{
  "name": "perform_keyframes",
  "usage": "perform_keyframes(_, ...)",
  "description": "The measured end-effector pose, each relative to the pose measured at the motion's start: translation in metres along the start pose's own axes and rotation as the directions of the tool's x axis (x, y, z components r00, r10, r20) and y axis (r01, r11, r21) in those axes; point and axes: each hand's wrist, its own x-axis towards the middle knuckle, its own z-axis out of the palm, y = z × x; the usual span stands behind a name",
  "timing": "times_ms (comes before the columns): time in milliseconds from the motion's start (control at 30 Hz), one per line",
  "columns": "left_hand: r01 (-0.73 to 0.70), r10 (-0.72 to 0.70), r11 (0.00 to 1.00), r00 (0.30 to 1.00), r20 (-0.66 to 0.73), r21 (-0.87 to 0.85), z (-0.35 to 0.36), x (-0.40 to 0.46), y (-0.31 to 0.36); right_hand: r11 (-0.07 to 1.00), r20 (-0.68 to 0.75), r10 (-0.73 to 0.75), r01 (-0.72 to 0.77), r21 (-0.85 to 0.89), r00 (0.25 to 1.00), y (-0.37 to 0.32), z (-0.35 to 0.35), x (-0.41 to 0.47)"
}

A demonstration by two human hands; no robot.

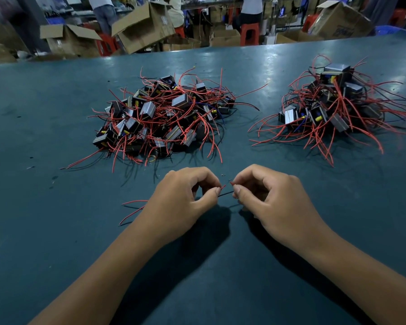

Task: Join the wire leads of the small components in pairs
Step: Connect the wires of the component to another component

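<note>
The left hand (185, 195) sits low over the near middle of the surface (45, 207), its fingers curled and its thumb and forefinger pinching a red wire lead (223, 186) whose short tip pokes out to the right. Just beside it, the right hand (267, 195) mirrors that grip, thumb and forefinger pinched on another red lead tip (231, 183) that points left, so the two tips stand nearly end to end with a small gap between them. A thin black wire (225, 194) runs between the two hands just below the red tips; which hand holds it I cannot tell. More red leads (134, 202) trail out to the left from under the left hand and lie on the surface; the component they belong to is hidden by the hands. Farther away, left of centre, lies a large heap of small components (159, 113), dark blocks with metal cores and yellow parts, tangled in red and black wires. Well apart from it, at the far right, a second heap (331, 102) of the same parts is piled a little higher, its red leads fanning out toward the near side. Beyond the far edge of the surface stand open cardboard boxes (141, 26), red stools (250, 32) and the legs of people.
</note>
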Motion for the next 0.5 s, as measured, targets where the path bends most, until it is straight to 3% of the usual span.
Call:
perform_keyframes(100, -0.042, 0.03, 0.99, 0.996, 0.088, 0.136, -0.014, 0.001, -0.004, 0.994, 0.041, -0.066, 0.069, -0.082, 0.997, -0.004, -0.008, 0.001)
perform_keyframes(233, -0.055, -0.069, 0.943, 0.932, 0.357, 0.328, -0.041, -0.001, -0.02, 0.901, 0.229, 0.0, 0.1, -0.423, 0.973, 0.0, -0.034, 0.0)
perform_keyframes(400, 0.023, -0.124, 0.97, 0.905, 0.407, 0.243, -0.053, 0.001, -0.027, 0.813, 0.347, 0.164, 0.073, -0.578, 0.923, 0.004, -0.043, 0.004)
perform_keyframes(500, 0.045, -0.136, 0.976, 0.887, 0.441, 0.212, -0.057, -0.001, -0.03, 0.822, 0.287, 0.151, 0.041, -0.569, 0.946, 0.007, -0.048, 0.014)
